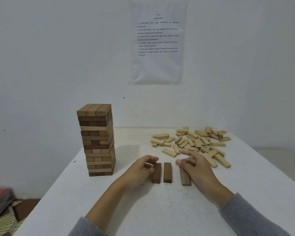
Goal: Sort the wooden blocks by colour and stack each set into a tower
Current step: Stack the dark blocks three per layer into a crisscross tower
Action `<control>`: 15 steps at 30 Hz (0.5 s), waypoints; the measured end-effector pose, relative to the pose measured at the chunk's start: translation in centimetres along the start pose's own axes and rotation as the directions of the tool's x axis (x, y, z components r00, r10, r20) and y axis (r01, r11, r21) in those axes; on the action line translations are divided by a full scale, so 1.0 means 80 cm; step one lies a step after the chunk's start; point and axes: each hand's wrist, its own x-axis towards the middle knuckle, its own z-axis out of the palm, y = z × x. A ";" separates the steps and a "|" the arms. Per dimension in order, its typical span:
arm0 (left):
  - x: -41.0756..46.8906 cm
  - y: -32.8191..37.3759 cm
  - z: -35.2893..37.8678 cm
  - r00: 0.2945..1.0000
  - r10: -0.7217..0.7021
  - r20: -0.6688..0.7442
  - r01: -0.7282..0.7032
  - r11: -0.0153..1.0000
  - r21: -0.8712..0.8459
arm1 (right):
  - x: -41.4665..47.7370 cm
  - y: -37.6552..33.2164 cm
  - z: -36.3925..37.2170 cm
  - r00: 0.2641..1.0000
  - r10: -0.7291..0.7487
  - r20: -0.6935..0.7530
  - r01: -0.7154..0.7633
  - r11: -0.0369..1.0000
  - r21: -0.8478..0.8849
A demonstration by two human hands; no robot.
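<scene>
Three dark blocks (pixel 167 172) lie parallel at six o'clock, likely a layer for the tower (pixel 96 142) at ten; the left hand (pixel 140 169) pinches the leftmost, while the right hand (pixel 196 167) rests spread-fingered on the rightmost.

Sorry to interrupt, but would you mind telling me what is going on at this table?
A person is sorting wooden blocks. Three dark blocks lie side by side on the table. The left hand grips the leftmost block, and the right hand rests on the rightmost block. A tall brown tower stands to the left, and a loose pile of pale blocks lies behind.
</scene>
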 end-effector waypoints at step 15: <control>0.002 -0.004 0.016 0.992 0.075 -0.098 -0.070 0.996 0.052 | -0.025 -0.011 0.004 0.948 -0.015 0.317 0.135 0.923 -0.361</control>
